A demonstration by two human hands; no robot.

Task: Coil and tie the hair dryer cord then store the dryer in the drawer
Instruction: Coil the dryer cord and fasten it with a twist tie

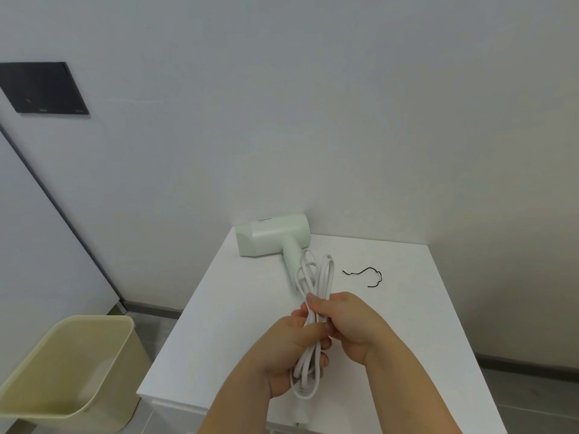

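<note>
A pale green hair dryer (272, 234) lies on its side at the back of the white cabinet top (238, 308), by the wall. Its white cord (319, 274) is folded into a long bundle of loops that runs from the handle toward me. My left hand (291, 352) grips the bundle from the left around its middle. My right hand (347, 324) grips it from the right, fingers curled round the strands just above the left hand. A thin black twist tie (365, 275) lies loose on the top, right of the cord.
A beige waste bin (65, 368) stands on the floor left of the cabinet. A dark panel (44, 87) hangs on the wall at the upper left. The cabinet's front edge, with a drawer seam, shows below my arms.
</note>
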